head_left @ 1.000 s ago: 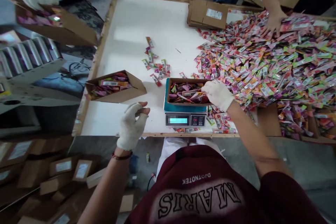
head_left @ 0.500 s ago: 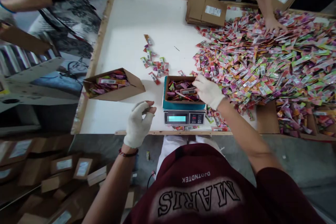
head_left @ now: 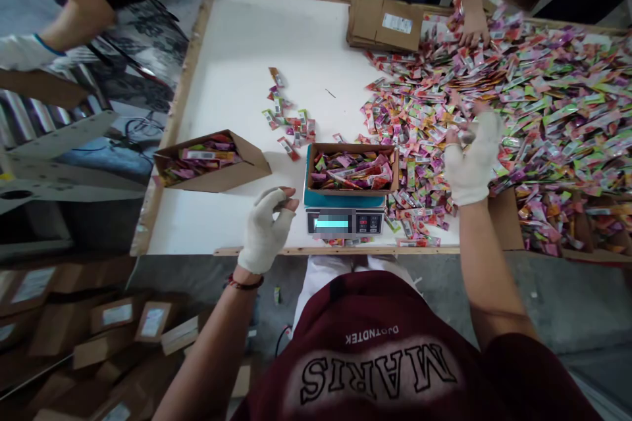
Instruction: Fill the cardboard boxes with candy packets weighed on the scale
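My left hand (head_left: 266,231), in a white glove, hovers over the table's near edge just left of the scale (head_left: 345,214), with its fingers loosely curled and nothing in them. On the scale stands an open cardboard box (head_left: 351,170) full of coloured sachets. My right hand (head_left: 473,156), also gloved, is raised over the big heap of sachets (head_left: 523,105) to the right of the box, its fingers pinched on something small I cannot make out.
A second filled box (head_left: 210,161) lies at the table's left edge. A small scatter of sachets (head_left: 289,120) lies mid-table; flat cartons (head_left: 382,23) are stacked at the back. Another person's hand (head_left: 473,29) reaches into the heap. A gloved person (head_left: 29,52) works at the left. Cartons (head_left: 118,316) lie on the floor.
My right hand has left the box on the scale and moved right and up over the sachet heap. My left hand drifted slightly toward the scale. The far person's hand shifted left.
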Demonstrator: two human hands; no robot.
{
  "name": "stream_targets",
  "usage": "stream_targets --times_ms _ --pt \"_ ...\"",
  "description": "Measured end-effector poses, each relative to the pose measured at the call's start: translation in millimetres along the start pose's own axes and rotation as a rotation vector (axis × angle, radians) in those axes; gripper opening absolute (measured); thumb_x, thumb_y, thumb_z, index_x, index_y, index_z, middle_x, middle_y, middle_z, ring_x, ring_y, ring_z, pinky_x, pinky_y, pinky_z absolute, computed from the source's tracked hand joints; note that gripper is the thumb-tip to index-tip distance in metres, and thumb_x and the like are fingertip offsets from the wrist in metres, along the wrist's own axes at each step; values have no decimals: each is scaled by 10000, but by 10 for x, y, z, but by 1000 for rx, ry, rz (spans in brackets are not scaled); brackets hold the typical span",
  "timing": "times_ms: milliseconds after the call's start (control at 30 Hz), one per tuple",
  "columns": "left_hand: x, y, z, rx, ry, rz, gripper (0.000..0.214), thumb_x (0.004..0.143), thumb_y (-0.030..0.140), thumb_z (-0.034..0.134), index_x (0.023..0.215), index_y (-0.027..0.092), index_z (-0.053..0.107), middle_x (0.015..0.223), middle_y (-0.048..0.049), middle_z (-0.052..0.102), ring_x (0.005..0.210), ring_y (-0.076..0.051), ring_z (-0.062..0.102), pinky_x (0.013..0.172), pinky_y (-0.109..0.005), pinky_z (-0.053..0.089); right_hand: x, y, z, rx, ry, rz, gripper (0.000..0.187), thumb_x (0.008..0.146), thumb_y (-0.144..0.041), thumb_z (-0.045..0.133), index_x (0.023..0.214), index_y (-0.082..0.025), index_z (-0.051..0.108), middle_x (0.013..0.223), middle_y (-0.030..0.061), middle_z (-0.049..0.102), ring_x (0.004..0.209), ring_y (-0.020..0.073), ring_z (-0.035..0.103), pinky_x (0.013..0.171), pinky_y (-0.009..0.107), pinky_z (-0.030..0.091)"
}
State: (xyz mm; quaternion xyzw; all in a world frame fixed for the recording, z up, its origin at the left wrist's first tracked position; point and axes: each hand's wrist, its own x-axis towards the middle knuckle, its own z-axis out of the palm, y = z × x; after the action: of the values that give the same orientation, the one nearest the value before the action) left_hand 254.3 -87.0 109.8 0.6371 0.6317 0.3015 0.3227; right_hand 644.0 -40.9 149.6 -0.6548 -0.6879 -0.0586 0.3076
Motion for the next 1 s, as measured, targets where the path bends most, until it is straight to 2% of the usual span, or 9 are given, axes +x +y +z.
stream_targets --times_ms 100,200,333,433,500,600,767,900,1000 --pt "58 96 30 23 -14 33 301 910 372 561 1070 159 701 1155 -133 695 919 -213 685 837 -340 612 -47 -261 142 154 -97 -30 465 1004 -272 455 1453 -175 528 1299 173 529 1218 296 548 1011 497 526" --pt "91 179 44 36 -2 68 301 917 367 562 1079 158 706 1146 -129 691 914 -210 686 813 -331 614 -74 -669 427 305 -323 -137 387 996 -253 504 1353 -130 590 1277 165 558 1236 265 555 1099 437 489" --pt "85 221 30 44 15 93 300 922 363 564 1082 154 707 1151 -130 688 942 -216 688 823 -333 615 -59 -1091 760 341 -600 -180 484 944 -272 649 1396 -121 570 1357 164 528 1256 270 554 1104 396 475" --pt "55 203 5 47 27 72 298 922 369 566 1077 155 704 1162 -134 688 979 -224 686 842 -338 613 -28 -1257 918 260 -723 -177 613 908 -369 737 1439 -123 554 1389 165 504 1210 278 587 1054 384 494" --pt "33 178 -12 37 27 49 298 920 373 568 1075 156 699 1163 -134 688 971 -222 685 839 -338 613 -5 -1306 980 174 -788 -190 552 915 -396 732 1383 -129 616 1370 160 523 1175 285 611 1018 381 501" --pt "18 141 -32 13 28 37 302 916 379 571 1076 155 693 1165 -135 686 955 -220 685 838 -343 613 33 -1297 996 74 -873 -206 258 993 -300 592 1141 -148 739 1244 132 604 1108 269 644 944 358 504" --pt "118 178 22 51 21 98 267 927 362 546 1041 171 694 1157 -135 696 1018 -241 683 907 -368 594 88 -1171 935 101 -812 -174 250 1020 -254 513 1058 -167 744 1203 100 647 1083 229 652 852 309 494" --pt "287 327 172 90 -42 198 230 951 339 520 978 182 685 1142 -137 699 1088 -253 670 988 -381 556 77 -1158 1080 85 -932 -196 257 955 -333 644 1129 -183 758 1214 101 652 1054 241 662 785 302 480" --pt "381 416 263 109 -88 271 207 951 326 526 951 184 677 1129 -133 700 1078 -251 673 991 -380 548 48 -1138 1191 157 -928 -188 187 958 -276 622 974 -179 781 1133 97 675 1017 233 657 775 298 463"
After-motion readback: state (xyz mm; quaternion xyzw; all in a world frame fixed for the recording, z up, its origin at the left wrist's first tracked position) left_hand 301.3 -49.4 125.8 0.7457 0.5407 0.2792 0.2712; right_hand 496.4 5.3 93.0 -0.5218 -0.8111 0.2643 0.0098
